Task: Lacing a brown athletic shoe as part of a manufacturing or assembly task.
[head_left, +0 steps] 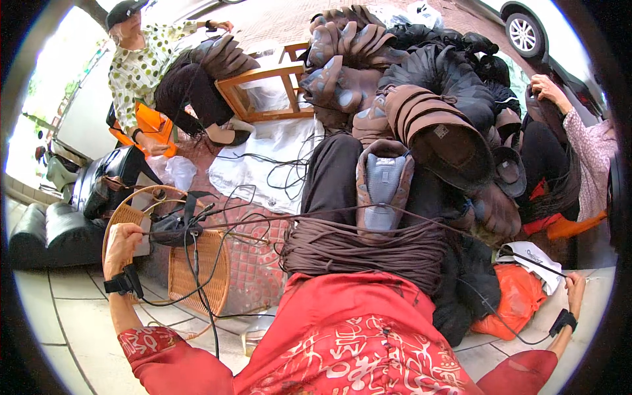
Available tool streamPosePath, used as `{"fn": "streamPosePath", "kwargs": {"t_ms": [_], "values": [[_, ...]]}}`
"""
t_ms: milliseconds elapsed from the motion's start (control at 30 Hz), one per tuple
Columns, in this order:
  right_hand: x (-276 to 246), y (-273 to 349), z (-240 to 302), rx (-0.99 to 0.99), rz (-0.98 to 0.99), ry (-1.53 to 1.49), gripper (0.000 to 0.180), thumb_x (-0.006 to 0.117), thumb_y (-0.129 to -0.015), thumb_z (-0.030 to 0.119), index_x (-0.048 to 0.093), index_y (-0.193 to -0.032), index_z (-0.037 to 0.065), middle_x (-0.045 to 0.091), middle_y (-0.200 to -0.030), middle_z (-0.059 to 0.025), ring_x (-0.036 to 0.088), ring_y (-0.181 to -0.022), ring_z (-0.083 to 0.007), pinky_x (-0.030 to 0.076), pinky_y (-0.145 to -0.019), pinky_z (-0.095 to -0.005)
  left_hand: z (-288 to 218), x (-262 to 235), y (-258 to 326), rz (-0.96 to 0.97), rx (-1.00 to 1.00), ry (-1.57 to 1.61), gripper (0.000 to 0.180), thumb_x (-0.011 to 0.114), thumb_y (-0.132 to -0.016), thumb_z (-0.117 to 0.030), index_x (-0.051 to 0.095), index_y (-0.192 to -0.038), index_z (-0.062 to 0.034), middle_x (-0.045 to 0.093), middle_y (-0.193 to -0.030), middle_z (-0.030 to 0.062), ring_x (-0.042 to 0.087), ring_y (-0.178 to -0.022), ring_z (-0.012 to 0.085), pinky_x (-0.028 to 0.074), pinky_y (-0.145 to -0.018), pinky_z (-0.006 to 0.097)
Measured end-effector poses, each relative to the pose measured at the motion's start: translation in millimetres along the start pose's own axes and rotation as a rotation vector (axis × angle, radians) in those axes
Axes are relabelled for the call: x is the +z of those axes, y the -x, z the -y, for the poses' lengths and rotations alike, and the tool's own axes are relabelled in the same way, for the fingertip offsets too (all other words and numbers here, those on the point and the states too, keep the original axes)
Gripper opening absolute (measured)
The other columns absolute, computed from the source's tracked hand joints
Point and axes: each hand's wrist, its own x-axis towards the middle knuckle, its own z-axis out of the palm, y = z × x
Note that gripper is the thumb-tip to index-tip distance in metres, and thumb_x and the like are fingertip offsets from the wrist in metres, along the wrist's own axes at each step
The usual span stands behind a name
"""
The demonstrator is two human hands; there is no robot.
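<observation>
The left hand (122,242), far left, and right hand (575,293), lower right, each pinch a brown lace (316,214), perhaps to hold it tight across the shoe (384,181) mid-frame. The legs (329,178) likely prop the shoe, sparing both hands.

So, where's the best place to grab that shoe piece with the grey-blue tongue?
Probably the far end of the shoe piece, coming from above. That end is uncovered, and the brown sides beside the tongue give edges to pinch. The near end looks harder: it sits by the lace bundle, and a stretched brown lace runs across there.
</observation>
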Motion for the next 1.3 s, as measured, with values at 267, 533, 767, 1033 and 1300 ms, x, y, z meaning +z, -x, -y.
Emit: {"fn": "streamPosePath", "kwargs": {"t_ms": [267, 533, 767, 1033, 1300], "values": [[40.2, 0.6, -25.3, 0.031, -0.299, 0.188, 0.023, 0.047, -0.089, 0.013, 0.057, -0.104, -0.002, 0.059, -0.103, -0.0187, 0.054, -0.096, -0.0315, 0.040, -0.085, -0.0366, 63.4, -15.1, -7.6, -0.623, -0.187, -0.369, 0.011, 0.057, -0.076, -0.012, 0.064, -0.083, -0.0063, 0.060, -0.082, 0.0122, 0.056, -0.082, 0.0295, 0.043, -0.073, 0.037], [93.8, 10.6, -42.7, 0.172, -0.966, -0.210, 0.037, 0.036, -0.094, 0.024, 0.051, -0.118, -0.001, 0.055, -0.116, -0.0153, 0.049, -0.108, -0.0277, 0.035, -0.095, -0.0330, -7.9, -12.2, -5.8, -1.165, 0.078, -0.084, 0.016, 0.054, -0.086, -0.013, 0.064, -0.096, -0.0054, 0.065, -0.081, 0.0095, 0.062, -0.068, 0.0158, 0.047, -0.061, 0.026], [112.8, 23.1, 29.9, 0.000, -0.698, -1.371, 0.035, 0.040, -0.087, 0.024, 0.052, -0.109, -0.001, 0.058, -0.097, -0.0070, 0.056, -0.087, -0.0173, 0.044, -0.077, -0.0280, -165.5, 17.2, -44.8, -0.610, 0.576, 0.884, 0.014, 0.050, -0.086, -0.005, 0.060, -0.092, 0.0028, 0.063, -0.085, 0.0079, 0.059, -0.080, 0.0129, 0.046, -0.071, 0.024], [159.2, -6.0, 418.4, -0.367, 0.242, -1.297, 0.024, 0.052, -0.084, 0.007, 0.053, -0.106, -0.003, 0.065, -0.081, -0.0085, 0.055, -0.059, -0.0090, 0.046, -0.056, -0.0221, -278.1, 191.6, -45.8, 0.658, 0.379, 1.234, 0.044, 0.052, -0.086, -0.012, 0.033, -0.125, 0.0003, 0.057, -0.077, 0.0102, 0.057, -0.058, 0.0147, 0.044, -0.044, 0.023], [214.9, -13.4, 447.6, -0.555, 0.232, -0.751, 0.014, 0.059, -0.075, 0.012, 0.063, -0.082, 0.001, 0.063, -0.071, -0.0147, 0.063, -0.065, -0.0247, 0.048, -0.060, -0.0336, -310.8, 241.8, -53.9, 0.754, 0.393, 1.356, 0.016, 0.050, -0.089, -0.010, 0.055, -0.098, 0.0028, 0.061, -0.081, 0.0095, 0.060, -0.064, 0.0137, 0.048, -0.053, 0.022]]}}
